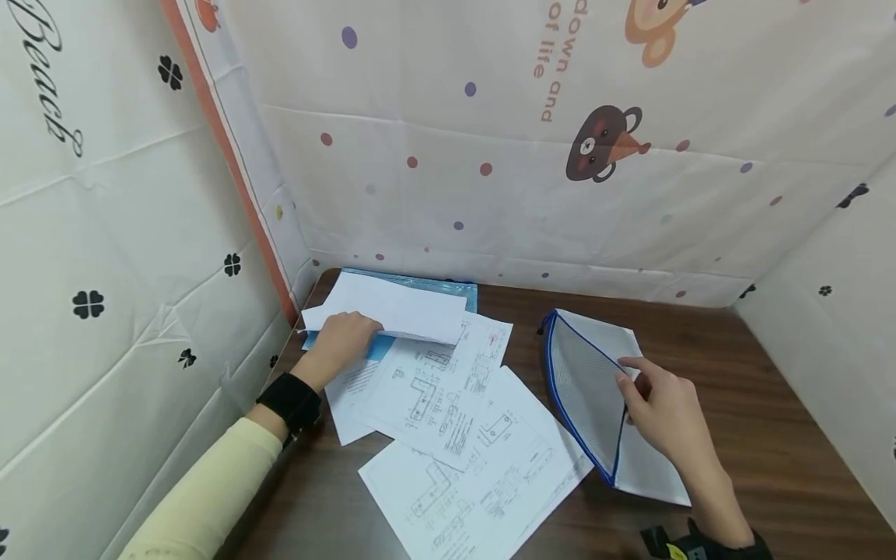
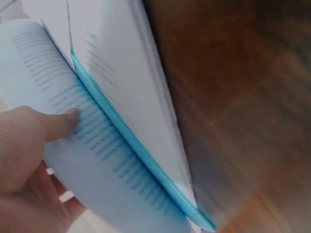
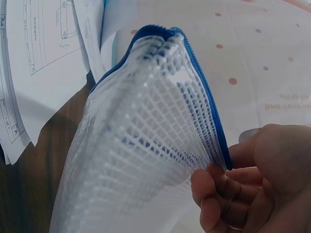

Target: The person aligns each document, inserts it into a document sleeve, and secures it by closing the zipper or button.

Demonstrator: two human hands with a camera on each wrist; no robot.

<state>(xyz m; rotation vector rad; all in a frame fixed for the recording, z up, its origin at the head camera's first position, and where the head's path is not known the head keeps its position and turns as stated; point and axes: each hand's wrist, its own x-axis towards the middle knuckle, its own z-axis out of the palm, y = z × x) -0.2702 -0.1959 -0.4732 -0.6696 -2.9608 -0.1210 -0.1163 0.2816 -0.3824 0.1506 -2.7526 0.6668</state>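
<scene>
My left hand (image 1: 344,340) grips the edge of a white printed sheet (image 1: 395,308) and lifts it off a light blue folder (image 1: 448,292) at the back left of the table. In the left wrist view the thumb (image 2: 58,124) presses on the printed sheet (image 2: 97,160) above the folder's blue edge (image 2: 141,155). My right hand (image 1: 661,404) pinches the blue-zippered rim of a white mesh pouch (image 1: 584,389) and holds its mouth open. The right wrist view shows the pouch (image 3: 150,145) gaping, with my fingers (image 3: 218,194) curled on its rim.
Several sheets with technical drawings (image 1: 462,435) lie spread across the dark wooden table (image 1: 770,435) between my hands. Patterned cloth walls (image 1: 560,155) close in the table at the left, back and right.
</scene>
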